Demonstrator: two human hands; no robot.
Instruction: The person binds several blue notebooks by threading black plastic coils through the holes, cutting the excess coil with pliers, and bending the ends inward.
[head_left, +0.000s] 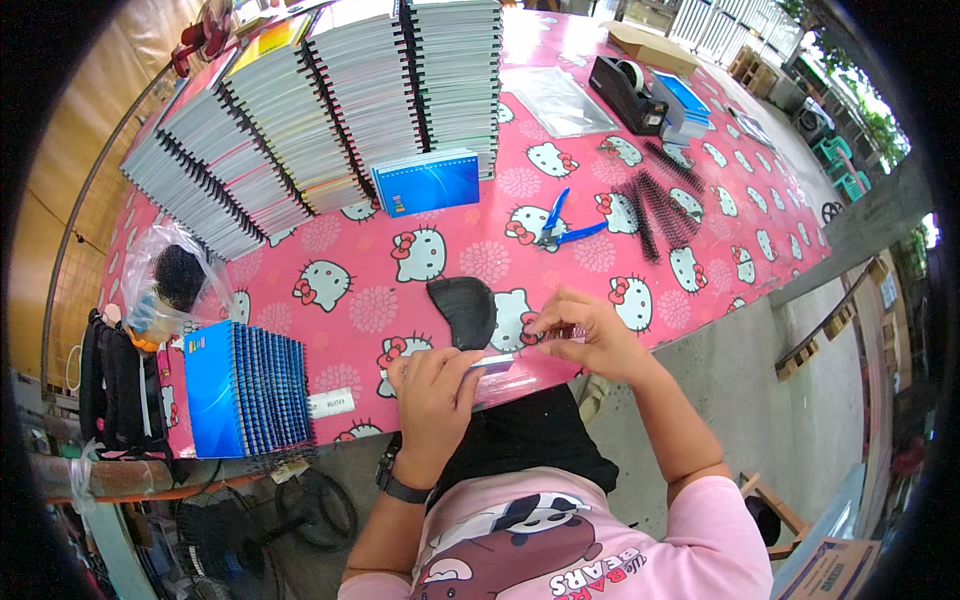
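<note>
There are two hands (432, 392) (592, 336), one blue-handled tool (580, 234) and one tape dispenser (620, 98).

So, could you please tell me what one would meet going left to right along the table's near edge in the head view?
Black bag → blue spiral notebooks → white label → left hand → right hand.

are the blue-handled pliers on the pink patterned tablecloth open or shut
Open, judging by the handles: the blue-handled pliers lie on the pink patterned tablecloth with both blue handles angled wide apart.
</note>
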